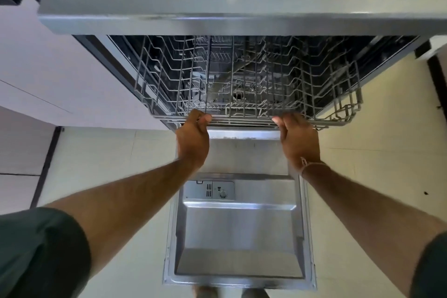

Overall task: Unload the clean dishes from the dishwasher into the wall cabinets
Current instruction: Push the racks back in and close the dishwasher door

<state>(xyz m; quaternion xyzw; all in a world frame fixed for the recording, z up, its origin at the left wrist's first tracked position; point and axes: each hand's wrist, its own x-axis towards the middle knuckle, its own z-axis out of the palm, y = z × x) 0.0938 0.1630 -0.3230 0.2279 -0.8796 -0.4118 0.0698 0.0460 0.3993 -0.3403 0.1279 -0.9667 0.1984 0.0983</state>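
Note:
The dishwasher stands open below the counter, its grey wire rack partly drawn out and holding no dishes that I can see. My left hand is closed on the rack's front rail left of centre. My right hand grips the same front rail right of centre; a thin band circles that wrist. The steel door lies flat, folded down below my arms, with the detergent dispenser on its inner face.
A grey countertop edge overhangs the dishwasher opening. White cabinet fronts run along the left, and pale tiled floor lies on both sides of the door. My feet show just past the door's near edge.

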